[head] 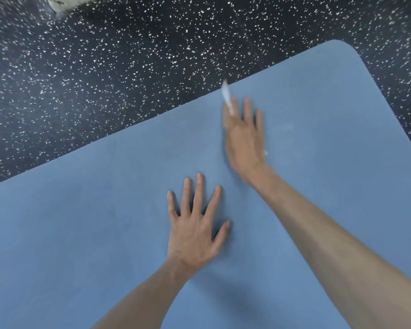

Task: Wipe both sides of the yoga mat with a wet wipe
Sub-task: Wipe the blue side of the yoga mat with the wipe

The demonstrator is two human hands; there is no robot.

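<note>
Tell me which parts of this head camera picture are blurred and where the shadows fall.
Head view: the right hand and the white wet wipe under it are smeared by motion; the left hand, flat on the blue yoga mat, is sharp. Soft shadows lie beside both forearms. The speckled floor streaks toward the edges.
</note>
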